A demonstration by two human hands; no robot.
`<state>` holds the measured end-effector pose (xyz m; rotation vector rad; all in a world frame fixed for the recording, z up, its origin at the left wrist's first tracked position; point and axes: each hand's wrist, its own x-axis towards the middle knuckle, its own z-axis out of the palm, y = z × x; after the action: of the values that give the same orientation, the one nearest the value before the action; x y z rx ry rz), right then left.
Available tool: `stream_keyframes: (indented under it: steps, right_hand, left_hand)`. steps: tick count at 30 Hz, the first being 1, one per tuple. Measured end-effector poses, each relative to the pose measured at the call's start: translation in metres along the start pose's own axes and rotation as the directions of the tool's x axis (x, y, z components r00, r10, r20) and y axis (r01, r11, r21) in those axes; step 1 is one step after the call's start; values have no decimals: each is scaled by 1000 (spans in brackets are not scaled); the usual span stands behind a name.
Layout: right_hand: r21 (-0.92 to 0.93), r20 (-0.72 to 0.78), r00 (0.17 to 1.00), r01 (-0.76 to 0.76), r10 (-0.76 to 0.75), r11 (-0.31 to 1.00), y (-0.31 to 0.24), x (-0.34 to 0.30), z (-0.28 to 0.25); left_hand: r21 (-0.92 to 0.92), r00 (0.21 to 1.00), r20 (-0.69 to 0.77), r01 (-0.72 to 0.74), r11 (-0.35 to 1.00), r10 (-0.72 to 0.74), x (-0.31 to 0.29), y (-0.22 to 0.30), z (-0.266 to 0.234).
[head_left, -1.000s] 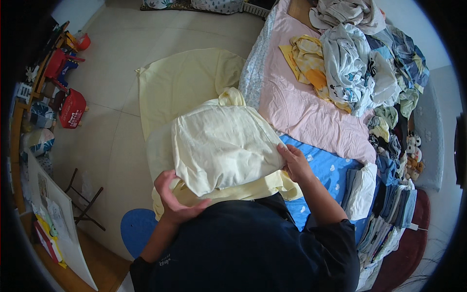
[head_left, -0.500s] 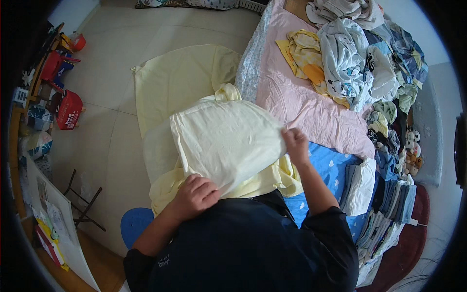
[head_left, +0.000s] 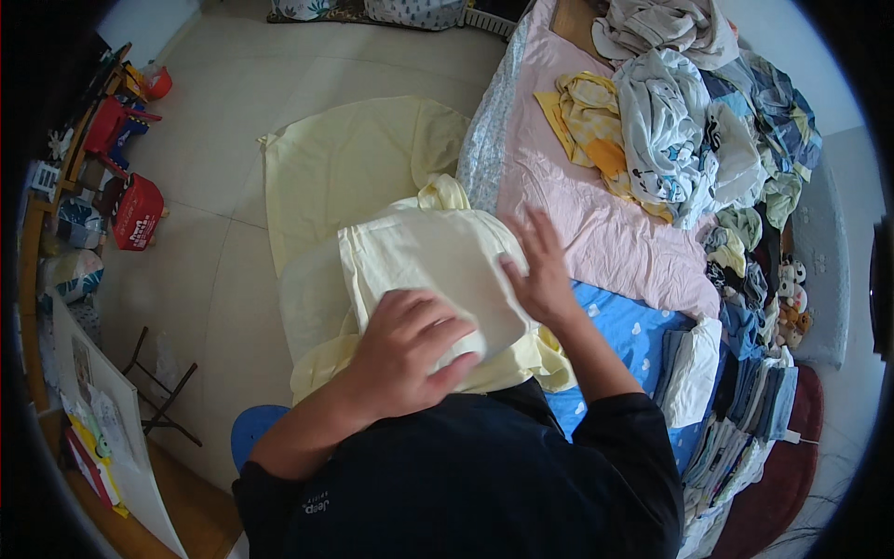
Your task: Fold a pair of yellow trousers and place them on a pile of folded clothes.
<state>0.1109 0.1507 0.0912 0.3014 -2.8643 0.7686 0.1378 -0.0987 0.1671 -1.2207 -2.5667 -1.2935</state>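
Note:
In front of my body lies a cream folded cloth [head_left: 428, 252], with a pale yellow sheet [head_left: 363, 149] under it that spreads away over the floor and bunches up close to me. My left hand [head_left: 414, 349] is above the near left part of the cream cloth, slightly blurred, its fingers curved and the thumb apart, holding nothing. At the right side of the cloth, my right hand [head_left: 540, 275] has its fingers spread and grips nothing. Whether either palm touches the fabric I cannot tell.
To the right is a bed with a pink cover [head_left: 596, 224] and a blue sheet [head_left: 605, 317]. It carries yellow clothes [head_left: 591, 121], a white printed heap [head_left: 661, 130] and folded clothes [head_left: 689, 373]. A blue stool [head_left: 256, 429], a folding stand [head_left: 168, 396] and a red bin [head_left: 138, 212] are leftward.
Both hands have let go of the cream cloth's edges. My left hand has moved up and right over it; my right has moved slightly left and opened. The cloth's right side is now folded in.

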Motion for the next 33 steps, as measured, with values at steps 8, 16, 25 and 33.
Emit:
stream_keyframes:
  steps: [8, 16, 25, 33]
  right_hand:
    - [12, 284, 957, 58, -59, 998, -22, 14, 86]
    - [-62, 275, 952, -121, 134, 991, -24, 19, 80]
    - [171, 212, 977, -57, 20, 984, -20, 6, 78]
    - [309, 321, 834, 355, -448, 882, -11, -56, 8]
  left_hand:
    - [387, 905, 179, 296, 874, -385, -35, -61, 43]
    - [98, 849, 11, 525, 845, -528, -39, -104, 7]
    - [-828, 432, 426, 540, -150, -795, -50, -158, 33]
    - [-759, 558, 641, 562, -327, -528, -59, -102, 30]
